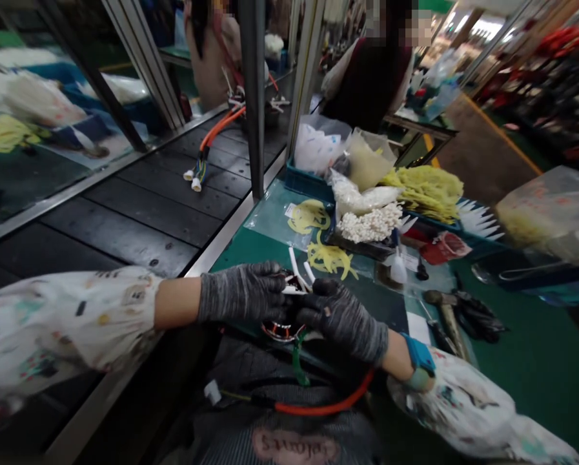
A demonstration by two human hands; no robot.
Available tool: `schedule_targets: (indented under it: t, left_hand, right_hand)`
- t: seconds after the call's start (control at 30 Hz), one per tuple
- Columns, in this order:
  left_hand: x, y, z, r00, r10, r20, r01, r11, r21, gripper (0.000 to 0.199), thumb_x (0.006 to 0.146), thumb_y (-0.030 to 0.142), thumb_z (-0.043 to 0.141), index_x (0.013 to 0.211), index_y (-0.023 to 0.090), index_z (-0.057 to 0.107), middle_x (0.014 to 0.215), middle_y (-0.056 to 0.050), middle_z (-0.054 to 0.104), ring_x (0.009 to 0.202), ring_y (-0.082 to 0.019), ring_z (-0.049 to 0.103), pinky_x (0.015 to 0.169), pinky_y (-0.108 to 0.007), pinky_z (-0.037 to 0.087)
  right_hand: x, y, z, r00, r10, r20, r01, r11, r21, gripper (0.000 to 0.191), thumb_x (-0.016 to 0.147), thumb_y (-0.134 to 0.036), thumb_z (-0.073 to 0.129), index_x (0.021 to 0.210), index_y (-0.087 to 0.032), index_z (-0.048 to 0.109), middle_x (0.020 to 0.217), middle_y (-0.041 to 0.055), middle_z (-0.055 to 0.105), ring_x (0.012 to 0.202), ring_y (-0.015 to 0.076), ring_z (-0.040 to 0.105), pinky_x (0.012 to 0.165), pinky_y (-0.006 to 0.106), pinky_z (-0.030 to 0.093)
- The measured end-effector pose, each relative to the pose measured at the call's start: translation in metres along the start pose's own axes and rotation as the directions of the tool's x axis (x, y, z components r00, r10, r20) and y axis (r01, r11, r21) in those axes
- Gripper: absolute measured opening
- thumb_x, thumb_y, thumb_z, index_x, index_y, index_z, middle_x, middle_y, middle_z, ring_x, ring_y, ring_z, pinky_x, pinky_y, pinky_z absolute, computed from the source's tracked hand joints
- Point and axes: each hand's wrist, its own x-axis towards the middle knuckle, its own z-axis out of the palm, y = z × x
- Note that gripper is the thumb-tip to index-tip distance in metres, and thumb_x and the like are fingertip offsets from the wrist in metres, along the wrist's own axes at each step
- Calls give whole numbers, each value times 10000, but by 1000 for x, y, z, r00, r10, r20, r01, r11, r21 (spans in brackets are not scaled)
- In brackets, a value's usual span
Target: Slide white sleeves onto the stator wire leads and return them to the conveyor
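Both hands wear grey knit gloves and hold a motor stator (pixel 283 331) at the near edge of the green bench. My left hand (pixel 250 290) lies over its left side, the fingers bent across the top. Opposite it, my right hand (pixel 345 320) is closed on the right side, thumb and fingertips near the middle. White sleeves (pixel 296 268) stick up between the hands. Copper windings show at the lower rim, while most of the stator is hidden under the gloves. A green strip (pixel 297 365) hangs below, and an orange cable (pixel 325 409) runs to a white connector (pixel 212 391) over my lap.
Yellow insulating pieces (pixel 330 255) lie just beyond the hands. Blue bins (pixel 308 185) hold bags and white parts. A hammer (pixel 446 320) lies at right. Left, past metal posts (pixel 254 97), a black conveyor (pixel 124 213) carries another orange cable (pixel 216 129). Two people (pixel 371 77) are behind.
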Motion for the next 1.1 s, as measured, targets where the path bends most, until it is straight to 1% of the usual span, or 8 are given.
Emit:
schedule_targets:
  t: [0.27,0.4,0.47,0.57,0.67,0.8,1.0,1.1]
  left_hand:
    - [-42,-4,16,964,122,-238,-50,957,287,292,1032,240,699,1186,482,755,1295,186,810,1212,-124,681,1239,-311,385]
    - [-55,2,14,945,158,-286,-67,950,305,273,967,274,787,1164,462,763,1311,170,806,1271,-128,631,1281,-294,287]
    - [-54,5,8,944,99,-314,-15,965,260,271,982,334,781,1220,457,742,1321,158,803,1284,-144,629,1311,-321,234]
    - [-38,10,2,953,-52,-298,98,985,142,281,1023,383,726,1299,436,716,1358,121,791,1291,-189,636,1308,-383,215]
    - [-6,15,4,957,-108,-271,124,991,44,337,1054,436,681,1389,402,691,1420,53,767,1349,-247,610,1286,-434,207]
    - [40,23,9,965,5,-261,-29,996,-87,294,1104,474,606,1330,335,732,1341,17,789,1340,-245,594,1287,-449,217]
    - [68,26,10,972,42,-232,-90,975,-201,241,1093,419,583,1051,302,790,1134,-16,797,1203,-255,639,1236,-519,320]
    - [63,32,0,975,-13,-221,-51,959,-279,243,1067,378,565,1075,272,783,1134,-35,806,1133,-259,681,1181,-543,377]
  right_hand:
    - [-28,11,23,995,6,-104,-9,1000,-27,235,1125,-413,562,1192,-289,749,1138,44,826,1027,231,755,1010,454,623]
    - [-56,-3,30,927,217,-305,-210,976,55,555,1061,-402,646,1593,-280,545,1411,117,742,1295,292,694,1101,521,606]
    - [-70,-24,34,818,414,-399,-384,910,158,605,1015,-437,727,1575,-277,560,1410,133,728,1317,322,687,1106,544,610]
    - [-79,-64,40,534,682,-500,-578,726,374,394,971,-383,799,1335,-272,699,1176,93,790,1085,286,776,934,461,680]
    - [-69,-97,41,330,807,-489,-518,588,621,274,976,-338,805,1234,-287,726,1070,48,816,931,227,806,814,359,693]
    - [-46,-115,36,369,828,-422,-386,550,740,242,956,-302,830,1188,-300,763,1160,48,834,1050,235,815,933,371,689]
    - [-47,-109,28,350,769,-535,-478,637,604,83,971,-224,789,1015,-291,767,935,0,803,857,180,795,791,289,670]
    - [-56,-100,21,462,669,-583,-545,732,408,106,991,-212,765,1058,-290,790,971,15,832,887,189,813,810,300,672]
